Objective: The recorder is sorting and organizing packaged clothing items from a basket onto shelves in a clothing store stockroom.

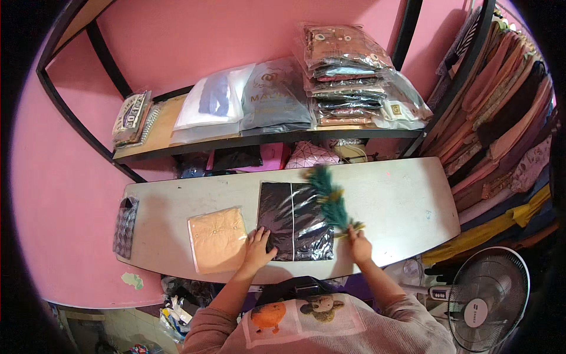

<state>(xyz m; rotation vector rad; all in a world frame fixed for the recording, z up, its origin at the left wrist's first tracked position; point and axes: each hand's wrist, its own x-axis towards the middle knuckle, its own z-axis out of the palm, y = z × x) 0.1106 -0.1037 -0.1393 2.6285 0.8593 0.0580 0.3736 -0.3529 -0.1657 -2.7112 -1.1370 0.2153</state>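
A black folded garment in a clear plastic bag (282,221), with a white line running down it, lies on the pale table (401,200). My left hand (257,249) lies flat at the bag's lower left edge, fingers spread and open. On the other side, my right hand (358,243) is closed round the handle of a fluffy green and yellow duster (332,203). The duster's head is blurred and covers the bag's upper right part. Left of the black package is a bagged peach garment (218,241), close to my left hand.
Behind the table, a shelf (159,127) carries a tall stack of bagged clothes (348,76) and several flat packages. A checked packet (125,229) lies at the table's left end. Hanging clothes (501,112) line the right side, above a standing fan (488,301).
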